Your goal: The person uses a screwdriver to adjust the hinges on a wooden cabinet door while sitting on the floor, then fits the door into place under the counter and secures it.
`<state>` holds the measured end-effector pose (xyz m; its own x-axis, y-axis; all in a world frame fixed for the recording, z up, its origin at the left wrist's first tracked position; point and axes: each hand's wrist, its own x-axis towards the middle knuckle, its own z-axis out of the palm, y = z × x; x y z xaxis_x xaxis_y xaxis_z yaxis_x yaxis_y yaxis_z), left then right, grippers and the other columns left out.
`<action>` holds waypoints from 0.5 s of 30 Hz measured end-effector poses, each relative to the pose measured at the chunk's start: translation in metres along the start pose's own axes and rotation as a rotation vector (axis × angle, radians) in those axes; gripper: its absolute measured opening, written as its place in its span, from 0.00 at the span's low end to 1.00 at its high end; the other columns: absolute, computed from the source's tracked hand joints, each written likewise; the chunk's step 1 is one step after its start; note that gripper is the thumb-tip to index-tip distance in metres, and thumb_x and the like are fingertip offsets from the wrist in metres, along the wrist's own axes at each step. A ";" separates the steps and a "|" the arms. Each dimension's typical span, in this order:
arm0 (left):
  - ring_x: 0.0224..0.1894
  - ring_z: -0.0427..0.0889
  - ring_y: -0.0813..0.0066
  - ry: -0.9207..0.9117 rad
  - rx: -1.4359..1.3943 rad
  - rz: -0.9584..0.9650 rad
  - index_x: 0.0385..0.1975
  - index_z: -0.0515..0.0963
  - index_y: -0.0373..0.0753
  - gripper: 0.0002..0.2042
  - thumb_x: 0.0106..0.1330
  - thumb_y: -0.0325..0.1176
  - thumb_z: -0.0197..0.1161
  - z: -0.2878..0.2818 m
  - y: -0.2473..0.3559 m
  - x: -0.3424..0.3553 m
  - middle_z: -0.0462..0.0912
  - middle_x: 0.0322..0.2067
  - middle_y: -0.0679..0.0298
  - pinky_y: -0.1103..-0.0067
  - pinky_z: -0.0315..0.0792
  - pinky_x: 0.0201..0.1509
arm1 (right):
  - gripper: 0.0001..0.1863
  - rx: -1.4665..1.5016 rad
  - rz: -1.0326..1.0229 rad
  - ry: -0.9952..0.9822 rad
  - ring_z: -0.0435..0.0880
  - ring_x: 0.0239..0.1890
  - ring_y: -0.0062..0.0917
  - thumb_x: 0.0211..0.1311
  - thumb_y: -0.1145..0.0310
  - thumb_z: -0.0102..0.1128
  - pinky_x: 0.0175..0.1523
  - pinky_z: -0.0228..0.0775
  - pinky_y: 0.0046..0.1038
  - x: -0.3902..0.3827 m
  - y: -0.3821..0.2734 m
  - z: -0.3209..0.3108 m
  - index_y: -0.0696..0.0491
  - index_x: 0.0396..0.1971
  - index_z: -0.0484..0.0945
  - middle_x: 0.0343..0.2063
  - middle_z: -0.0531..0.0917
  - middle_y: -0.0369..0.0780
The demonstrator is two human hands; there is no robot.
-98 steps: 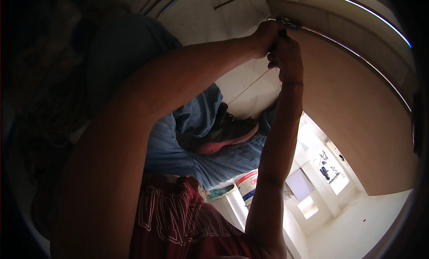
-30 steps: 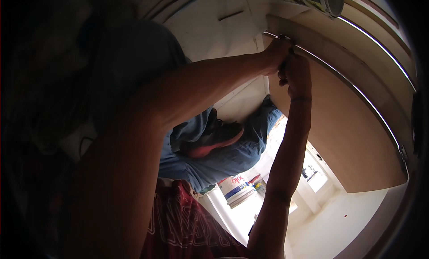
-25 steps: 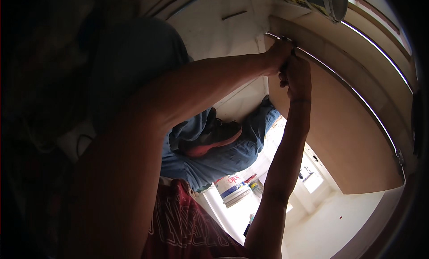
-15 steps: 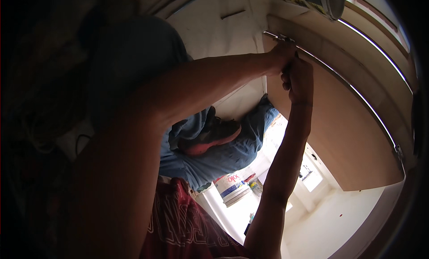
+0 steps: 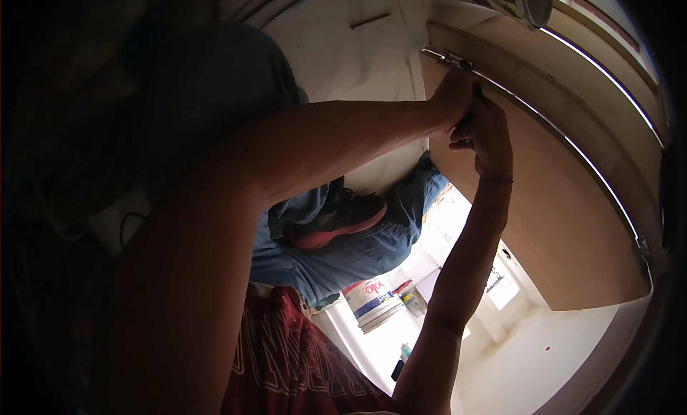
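Note:
A tan wooden door panel [image 5: 551, 193] stands at the right, with a metal hinge [image 5: 456, 61] at its upper left edge and another hinge [image 5: 642, 247] at the far right end. Just below the first hinge, my left hand [image 5: 452, 98] rests against the panel's edge; its fingers are mostly hidden. Close beside it, my right hand [image 5: 490, 139] has its fingers curled round a dark slim tool [image 5: 477, 91], whose end pokes up past the thumb. Shadow hides the tool's kind and its working end.
My bent legs in blue trousers [image 5: 372, 261] and a dark shoe with a red sole [image 5: 343, 222] take up the middle. Beyond them stands a white bucket [image 5: 373, 304]. Another bucket [image 5: 526, 3] is at the top right, and a thin rod [image 5: 370, 20] lies on the pale floor.
My right hand has shifted slightly right and down, its fingers loosened a little round the tool. My left hand has dropped slightly, showing more of the hinge.

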<state>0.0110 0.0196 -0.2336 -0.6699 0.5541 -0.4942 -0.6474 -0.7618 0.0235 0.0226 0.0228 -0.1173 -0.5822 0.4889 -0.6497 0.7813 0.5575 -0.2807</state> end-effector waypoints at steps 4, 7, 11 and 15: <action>0.13 0.70 0.70 -0.008 0.107 -0.066 0.27 0.70 0.39 0.16 0.71 0.43 0.45 -0.013 0.004 -0.010 0.72 0.18 0.61 0.75 0.62 0.12 | 0.18 -0.041 0.100 -0.071 0.82 0.20 0.20 0.71 0.55 0.51 0.23 0.78 0.25 0.006 0.001 -0.006 0.56 0.39 0.77 0.20 0.79 0.37; 0.12 0.71 0.71 -0.039 0.203 -0.088 0.29 0.71 0.38 0.15 0.71 0.43 0.45 -0.024 0.011 -0.003 0.73 0.18 0.61 0.76 0.62 0.12 | 0.15 -0.062 0.090 -0.178 0.81 0.19 0.20 0.70 0.57 0.51 0.22 0.77 0.25 0.021 -0.001 -0.005 0.54 0.38 0.77 0.21 0.79 0.36; 0.12 0.73 0.71 -0.053 0.094 -0.094 0.31 0.72 0.37 0.16 0.72 0.42 0.43 -0.025 0.017 0.003 0.75 0.19 0.58 0.76 0.63 0.09 | 0.13 -0.017 0.053 -0.157 0.79 0.17 0.19 0.69 0.59 0.52 0.20 0.73 0.24 0.032 0.000 0.001 0.53 0.37 0.78 0.21 0.79 0.36; 0.10 0.73 0.69 -0.051 0.065 -0.106 0.31 0.73 0.35 0.18 0.74 0.42 0.42 -0.025 0.020 0.005 0.75 0.18 0.57 0.75 0.66 0.05 | 0.12 0.023 0.044 -0.142 0.77 0.16 0.19 0.69 0.60 0.52 0.18 0.72 0.24 0.035 -0.001 0.001 0.53 0.36 0.78 0.20 0.79 0.36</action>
<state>0.0044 -0.0014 -0.2575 -0.6130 0.6482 -0.4518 -0.7367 -0.6756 0.0302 0.0014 0.0385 -0.1411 -0.5104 0.4117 -0.7550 0.8115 0.5212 -0.2644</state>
